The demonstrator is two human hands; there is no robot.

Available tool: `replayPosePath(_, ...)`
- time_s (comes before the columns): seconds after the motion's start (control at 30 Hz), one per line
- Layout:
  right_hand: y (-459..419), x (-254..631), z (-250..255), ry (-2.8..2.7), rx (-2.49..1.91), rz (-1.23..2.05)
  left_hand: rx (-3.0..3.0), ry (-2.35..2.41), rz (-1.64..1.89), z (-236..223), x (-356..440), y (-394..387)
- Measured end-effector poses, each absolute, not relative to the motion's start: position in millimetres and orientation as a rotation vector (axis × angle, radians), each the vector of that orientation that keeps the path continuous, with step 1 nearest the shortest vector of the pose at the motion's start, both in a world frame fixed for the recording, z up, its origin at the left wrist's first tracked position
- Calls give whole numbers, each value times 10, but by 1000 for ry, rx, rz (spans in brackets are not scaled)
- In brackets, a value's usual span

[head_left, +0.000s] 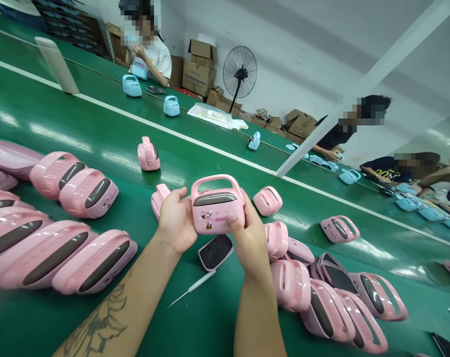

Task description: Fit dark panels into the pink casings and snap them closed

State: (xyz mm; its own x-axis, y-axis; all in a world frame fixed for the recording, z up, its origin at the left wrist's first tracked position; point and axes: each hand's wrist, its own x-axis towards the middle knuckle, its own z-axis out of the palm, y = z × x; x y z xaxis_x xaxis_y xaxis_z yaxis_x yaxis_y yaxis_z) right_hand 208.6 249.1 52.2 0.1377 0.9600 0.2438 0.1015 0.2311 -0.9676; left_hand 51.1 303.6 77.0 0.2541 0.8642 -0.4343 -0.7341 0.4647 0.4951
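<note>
Both of my hands hold up one pink plastic casing with a carry handle, a dark window strip and a cartoon print on its front. My left hand grips its left side. My right hand wraps its right side, thumb on the front. Below it on the green belt lie a dark screen panel with a pink rim and a thin white pointed tool.
Rows of pink casings lie at the left and lower right; single ones sit further up the belt. Blue casings stand on the far belt, where other people work. A standing fan and cardboard boxes are behind.
</note>
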Motion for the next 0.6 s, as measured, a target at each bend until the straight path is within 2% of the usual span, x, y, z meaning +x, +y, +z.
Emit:
replayPosePath(0.23, 2738, 1995, 414, -528, -1017, 1184, 943, 567, 1169, 942, 506, 2792)
replayPosePath(0.4, 2707, 2125, 435, -460, -887, 1444, 988, 631, 1180, 837, 530, 2836)
replayPosePath(0.5, 2804, 2262, 350, -580, -1050, 1336, 1084, 1028, 1292, 654, 521, 2955)
replayPosePath(0.53, 2882, 2299, 296, -619, -1145, 1226, 1247, 1211, 1251, 600, 506, 2991)
replayPosePath(0.6, 3097, 2353, 165, -642, -1302, 1003, 1673, 1500, 948, 513, 466, 3039)
